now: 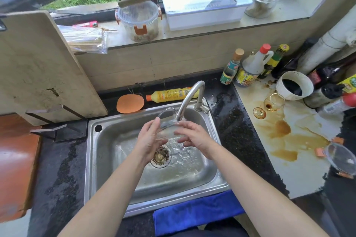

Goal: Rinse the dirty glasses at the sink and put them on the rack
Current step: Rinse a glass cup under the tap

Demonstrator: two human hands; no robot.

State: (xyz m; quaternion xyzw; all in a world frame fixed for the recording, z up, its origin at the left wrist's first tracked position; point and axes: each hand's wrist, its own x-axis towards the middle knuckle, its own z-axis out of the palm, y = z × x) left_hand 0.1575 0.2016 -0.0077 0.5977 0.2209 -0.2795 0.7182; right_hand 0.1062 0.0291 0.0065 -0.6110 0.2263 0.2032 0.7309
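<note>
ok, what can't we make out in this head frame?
Head view only.
- Glass: its lower half is hidden by the left hand and right hand; leftover dirt cannot be told through clear glass.
- Tap stream: blurred, flow unclear.
- Clear lid at right: cut off by the frame edge.
- Bottles: labels too small to read.
- Stemmed glass on the counter: blurred, contents unclear.

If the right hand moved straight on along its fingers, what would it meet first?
The right hand would likely meet the glass first; beyond that, the left hand gripping it. Depth is unclear.
</note>
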